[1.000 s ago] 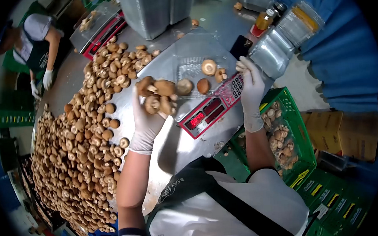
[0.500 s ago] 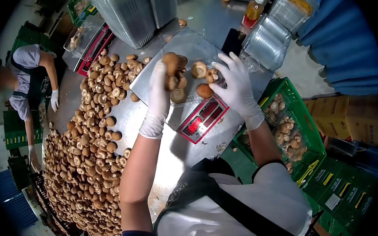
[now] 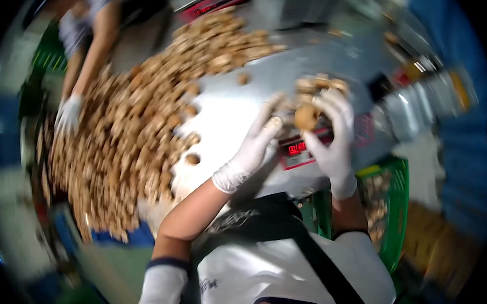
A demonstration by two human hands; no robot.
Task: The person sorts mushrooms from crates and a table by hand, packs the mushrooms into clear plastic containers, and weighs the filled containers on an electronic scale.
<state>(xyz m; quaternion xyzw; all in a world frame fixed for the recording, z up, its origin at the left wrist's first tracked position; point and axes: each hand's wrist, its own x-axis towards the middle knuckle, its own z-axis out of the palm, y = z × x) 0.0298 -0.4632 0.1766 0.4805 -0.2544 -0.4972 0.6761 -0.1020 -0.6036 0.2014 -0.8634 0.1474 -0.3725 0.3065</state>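
Smeared by motion, my left hand (image 3: 249,151) in a white glove is left of the scale, its fingers stretched out and apart. A small tan spot shows by its fingertips; I cannot make out what it is. My right hand (image 3: 334,138), gloved too, curves around the right side of a small heap of shiitake mushrooms (image 3: 320,83), thumb and fingers apart. One round brown mushroom (image 3: 306,117) lies between its thumb and fingers, close to the thumb. Just below is the red-framed scale (image 3: 298,161) with lit red digits.
A large pile of mushrooms (image 3: 126,142) covers the left of the metal table (image 3: 224,108). A co-worker's gloved hand (image 3: 69,115) rests at its far left edge. Another scale (image 3: 215,4) stands at the back. Clear plastic trays (image 3: 419,108) and a green crate (image 3: 405,198) are on the right.
The view has swung, shifting the table and pile. My left hand no longer visibly holds the mushroom cluster, and more mushrooms are heaped by my right hand. The co-worker's hand now touches the pile.
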